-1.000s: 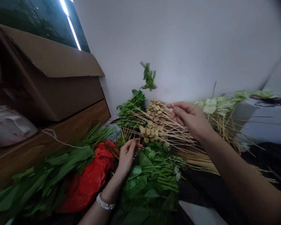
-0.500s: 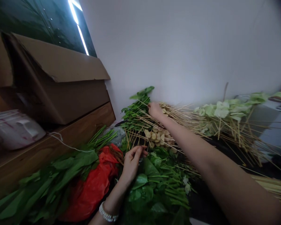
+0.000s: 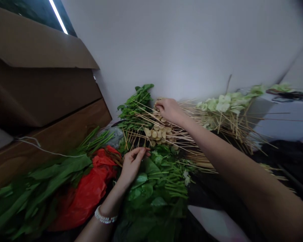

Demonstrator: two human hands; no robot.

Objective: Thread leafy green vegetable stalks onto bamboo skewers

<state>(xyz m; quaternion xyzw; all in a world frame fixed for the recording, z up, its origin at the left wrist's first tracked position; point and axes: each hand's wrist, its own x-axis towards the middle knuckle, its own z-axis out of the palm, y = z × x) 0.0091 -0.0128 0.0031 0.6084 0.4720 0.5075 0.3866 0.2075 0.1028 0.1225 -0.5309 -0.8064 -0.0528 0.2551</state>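
My left hand (image 3: 132,164), with a beaded bracelet, hovers over the near edge of a heap of loose green leaves (image 3: 159,171). Its thumb and fingers are pressed together; whatever is between them is too small to make out. Farther back, my right hand (image 3: 168,109) is curled closed above skewers of pale round slices (image 3: 159,132). Its fingertips are partly hidden, so I cannot tell what they hold. Left of it lies a pile of skewered green leaves (image 3: 136,104), their bare sticks pointing right.
Skewered pale green leaves (image 3: 223,103) lie at the right back, against the wall. A red plastic bag (image 3: 91,188) and long leafy greens (image 3: 47,181) lie at the left. Beyond them, a cardboard box (image 3: 42,90) stands on a wooden ledge (image 3: 65,134).
My right hand has drawn back from the skewered greens, where it was at a stick, to above the slices. My left hand keeps its pinched pose. The view has shifted right and down.
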